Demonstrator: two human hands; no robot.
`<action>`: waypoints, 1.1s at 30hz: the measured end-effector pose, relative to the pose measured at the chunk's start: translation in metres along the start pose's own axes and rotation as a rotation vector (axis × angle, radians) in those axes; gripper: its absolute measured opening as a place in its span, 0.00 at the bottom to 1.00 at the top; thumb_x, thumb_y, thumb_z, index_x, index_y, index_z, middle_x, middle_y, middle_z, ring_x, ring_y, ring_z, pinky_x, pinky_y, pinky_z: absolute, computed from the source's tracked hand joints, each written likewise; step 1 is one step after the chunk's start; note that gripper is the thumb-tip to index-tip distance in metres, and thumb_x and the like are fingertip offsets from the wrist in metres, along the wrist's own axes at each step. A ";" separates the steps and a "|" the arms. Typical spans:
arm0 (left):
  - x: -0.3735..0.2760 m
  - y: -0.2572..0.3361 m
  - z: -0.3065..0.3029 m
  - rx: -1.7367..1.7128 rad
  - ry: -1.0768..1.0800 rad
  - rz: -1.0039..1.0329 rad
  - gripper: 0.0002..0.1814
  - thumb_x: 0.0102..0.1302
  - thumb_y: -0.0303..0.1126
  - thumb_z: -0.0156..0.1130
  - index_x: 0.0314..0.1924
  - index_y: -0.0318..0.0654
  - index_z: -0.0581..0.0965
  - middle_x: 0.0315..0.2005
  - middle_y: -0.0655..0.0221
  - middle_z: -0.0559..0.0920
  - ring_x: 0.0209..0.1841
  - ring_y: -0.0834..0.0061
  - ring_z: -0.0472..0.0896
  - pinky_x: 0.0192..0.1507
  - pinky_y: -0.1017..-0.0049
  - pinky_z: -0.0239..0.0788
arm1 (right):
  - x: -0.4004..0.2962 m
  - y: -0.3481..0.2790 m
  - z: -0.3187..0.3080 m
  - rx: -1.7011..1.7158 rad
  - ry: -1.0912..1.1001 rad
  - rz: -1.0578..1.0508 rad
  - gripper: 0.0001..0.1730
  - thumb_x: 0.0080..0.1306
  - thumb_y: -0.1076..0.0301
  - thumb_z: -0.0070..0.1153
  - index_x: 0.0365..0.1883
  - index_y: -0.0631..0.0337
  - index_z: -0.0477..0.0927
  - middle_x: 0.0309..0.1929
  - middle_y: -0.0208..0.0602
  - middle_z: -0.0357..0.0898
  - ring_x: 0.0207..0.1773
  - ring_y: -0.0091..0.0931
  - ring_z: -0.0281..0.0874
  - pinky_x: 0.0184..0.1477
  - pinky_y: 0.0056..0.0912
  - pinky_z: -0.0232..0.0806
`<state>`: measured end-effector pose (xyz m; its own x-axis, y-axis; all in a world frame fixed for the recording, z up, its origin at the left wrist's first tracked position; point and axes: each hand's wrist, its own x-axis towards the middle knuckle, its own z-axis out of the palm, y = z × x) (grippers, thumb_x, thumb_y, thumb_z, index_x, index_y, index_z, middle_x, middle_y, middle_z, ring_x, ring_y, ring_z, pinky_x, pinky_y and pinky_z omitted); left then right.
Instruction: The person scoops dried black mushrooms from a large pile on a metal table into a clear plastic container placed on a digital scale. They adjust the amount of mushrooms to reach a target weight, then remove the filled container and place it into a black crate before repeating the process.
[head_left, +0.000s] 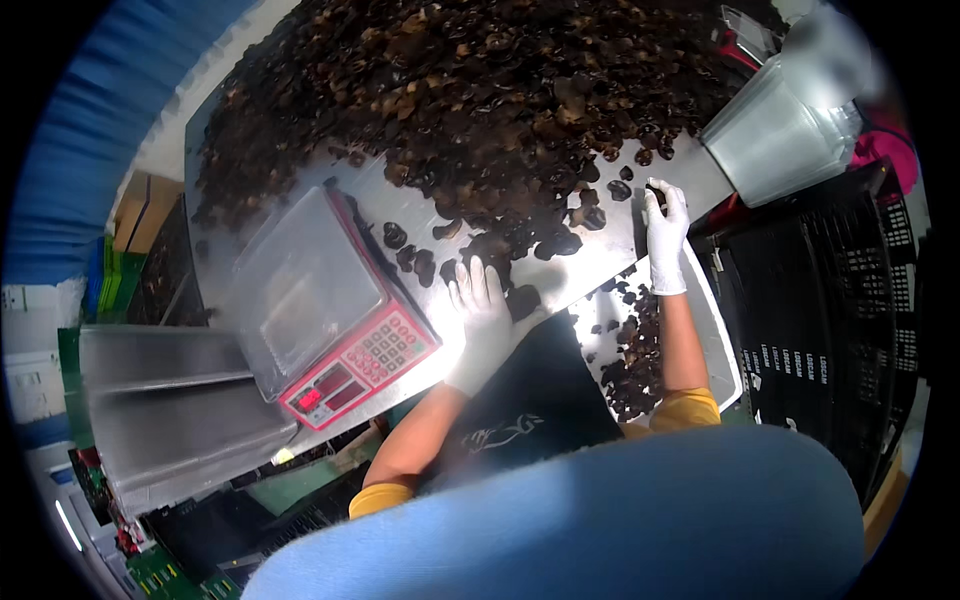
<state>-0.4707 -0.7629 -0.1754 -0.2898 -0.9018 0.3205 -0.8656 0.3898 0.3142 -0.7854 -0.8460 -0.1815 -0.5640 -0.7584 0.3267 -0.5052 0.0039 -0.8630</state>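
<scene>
A large heap of dark brown pieces that look like wood ear fungus (480, 97) covers the far part of a metal table (420, 225). My left hand (480, 307), in a white glove, lies palm down with its fingers spread at the heap's near edge, touching several pieces. Farther right, my right hand (666, 232), gloved too, bends its fingers and thumb round a small dark piece (658, 197) near the table edge. Loose pieces (424, 266) lie to the left of my left hand. Below my right forearm, a white tub (709, 322) holds more dark pieces.
A red digital scale (375, 352) with a clear-covered pan stands left of my left hand. Metal trays (180, 405) sit beyond it at the left. A grey bucket (780, 127) stands at the right corner. Black crates (810, 330) are stacked on the right.
</scene>
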 end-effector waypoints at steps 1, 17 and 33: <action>-0.001 -0.002 0.001 -0.011 0.041 -0.008 0.68 0.45 0.62 0.78 0.69 0.16 0.54 0.71 0.33 0.53 0.75 0.32 0.49 0.73 0.40 0.42 | -0.009 -0.011 0.003 0.012 -0.029 -0.001 0.13 0.66 0.77 0.60 0.49 0.63 0.82 0.47 0.37 0.80 0.51 0.30 0.78 0.55 0.29 0.69; -0.012 -0.001 -0.002 -0.213 0.135 -0.343 0.77 0.41 0.52 0.82 0.75 0.24 0.38 0.76 0.35 0.39 0.78 0.35 0.34 0.76 0.43 0.29 | -0.072 -0.067 0.052 -0.431 -0.285 -0.436 0.33 0.67 0.63 0.61 0.70 0.56 0.69 0.70 0.43 0.68 0.74 0.40 0.61 0.71 0.46 0.52; 0.075 -0.038 -0.045 0.078 -0.419 -0.462 0.89 0.28 0.60 0.86 0.77 0.28 0.32 0.74 0.30 0.39 0.76 0.27 0.39 0.71 0.34 0.44 | -0.043 -0.065 0.020 -0.594 -0.656 -0.077 0.64 0.42 0.51 0.81 0.76 0.48 0.59 0.63 0.48 0.69 0.57 0.43 0.77 0.56 0.42 0.73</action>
<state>-0.4408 -0.8373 -0.1228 -0.0007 -0.9765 -0.2154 -0.9625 -0.0578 0.2650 -0.7155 -0.8266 -0.1468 -0.1187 -0.9905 -0.0686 -0.8848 0.1369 -0.4454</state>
